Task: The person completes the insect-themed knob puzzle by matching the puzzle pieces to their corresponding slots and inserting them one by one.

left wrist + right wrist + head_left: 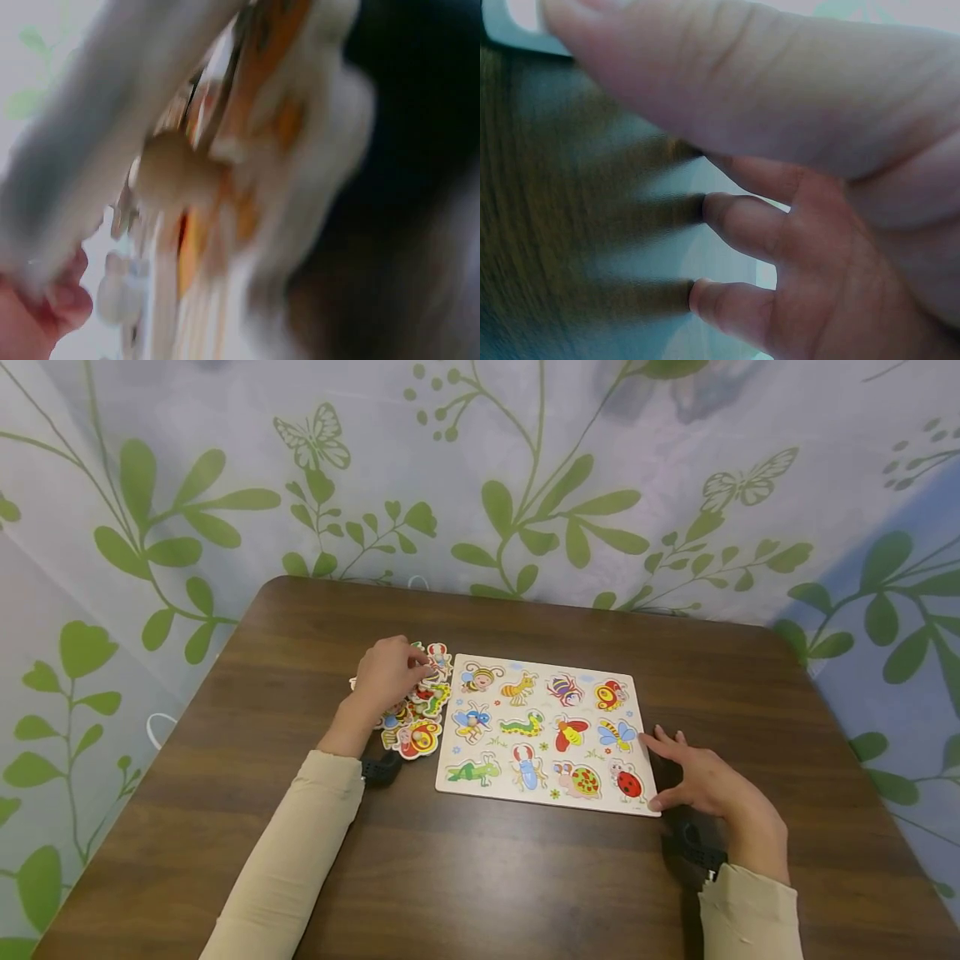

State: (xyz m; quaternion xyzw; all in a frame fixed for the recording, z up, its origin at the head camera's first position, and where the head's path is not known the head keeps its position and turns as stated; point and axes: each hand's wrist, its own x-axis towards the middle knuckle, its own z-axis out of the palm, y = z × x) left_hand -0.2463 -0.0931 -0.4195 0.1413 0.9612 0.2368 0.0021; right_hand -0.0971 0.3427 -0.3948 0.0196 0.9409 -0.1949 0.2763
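My left hand (386,677) reaches into a heap of insect puzzle pieces (416,739) left of the board, its fingers bent down over them. The left wrist view is blurred; a piece's round knob (169,169) and some fingertips (69,300) show there, and I cannot make out whether a piece is pinched. A pale wooden puzzle board (555,797) with rows of printed insects lies flat. My right hand (708,781) touches its right side, thumb on the near corner and index fingertip at the edge. In the right wrist view the fingers (742,225) are spread and fairly straight.
Both lie on a dark brown wooden table (487,877) with rounded far corners. A curtain (525,460) patterned with green leaves and butterflies hangs behind it. Black straps sit at the wrists, the left one (381,768) close beside the heap.
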